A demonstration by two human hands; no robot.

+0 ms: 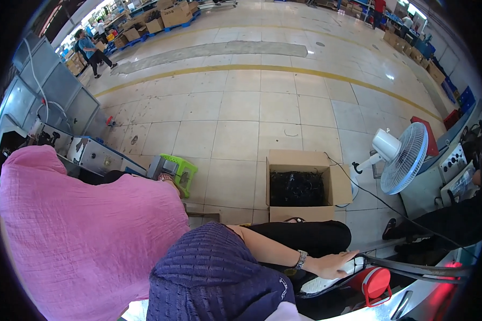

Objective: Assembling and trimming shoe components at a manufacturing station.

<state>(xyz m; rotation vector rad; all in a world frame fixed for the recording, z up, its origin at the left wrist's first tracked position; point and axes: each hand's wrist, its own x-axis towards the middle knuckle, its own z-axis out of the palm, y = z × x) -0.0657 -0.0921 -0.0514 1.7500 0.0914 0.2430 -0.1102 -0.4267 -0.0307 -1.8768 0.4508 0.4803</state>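
Note:
My left hand (pixel 331 265), with a metal-band watch (pixel 301 260) on its wrist, reaches right from a navy short sleeve. It rests palm down, fingers mostly stretched out, on a long white object with a dark edge (pixel 320 284); what kind of thing this is, I cannot make out. Just right of the fingers, black strips or cables (pixel 412 267) run toward the right rim. Close below them is a round red object with a red wire handle (pixel 376 282). My right hand does not show.
A person in pink (pixel 91 230) sits close on the left, beside grey machines (pixel 99 158). An open cardboard box (pixel 300 214) holding black material stands on the tiled floor ahead. A white fan (pixel 407 158), a green stool (pixel 185 174) and a dark-clothed person (pixel 439 227) are around it.

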